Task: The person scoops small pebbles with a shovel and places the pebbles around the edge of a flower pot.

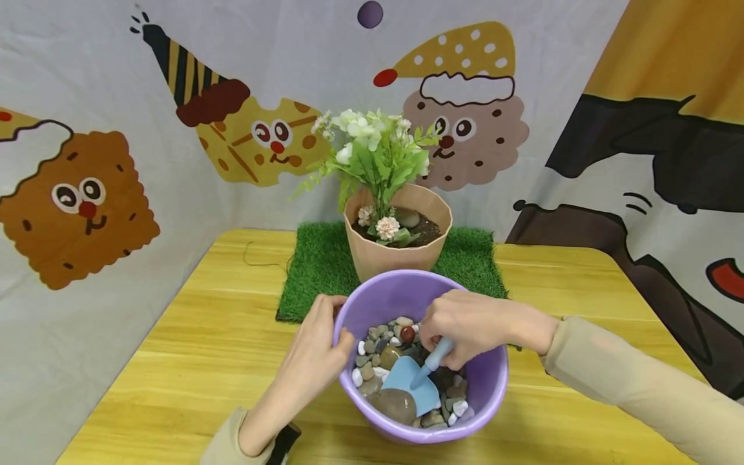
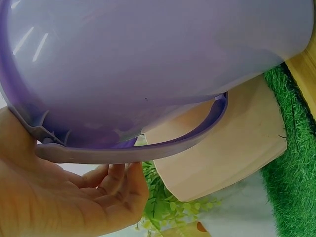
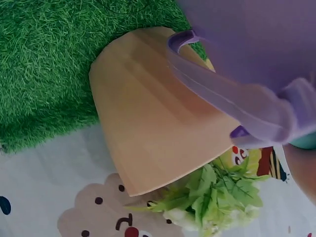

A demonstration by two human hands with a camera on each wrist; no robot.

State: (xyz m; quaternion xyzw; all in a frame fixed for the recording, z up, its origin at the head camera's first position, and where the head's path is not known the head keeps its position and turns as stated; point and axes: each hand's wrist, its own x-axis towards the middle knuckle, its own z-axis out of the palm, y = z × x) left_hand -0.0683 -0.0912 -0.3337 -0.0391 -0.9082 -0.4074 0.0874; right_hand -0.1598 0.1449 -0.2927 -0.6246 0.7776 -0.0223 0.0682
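Note:
A purple bucket (image 1: 401,434) holds pebbles, several larger stones and a glossy reddish-brown ball (image 1: 407,334). My left hand (image 1: 318,345) grips the bucket's left rim, thumb over the edge and fingers outside. In the left wrist view, those fingers sit by the purple carrying handle (image 2: 148,154). Inside the bucket, my right hand (image 1: 465,326) grips the handle of a light blue toy shovel (image 1: 414,381). The shovel's blade lies among the stones, right beside a large grey-brown stone (image 1: 396,405). In the right wrist view the bucket wall hides most of this hand.
Just behind the bucket stands a peach flowerpot (image 1: 395,258) with soil and white flowers (image 1: 372,139), on a green artificial grass mat (image 1: 320,265). Under everything is a yellow wooden table (image 1: 192,361). A cartoon-printed cloth (image 1: 279,45) hangs behind and at the sides.

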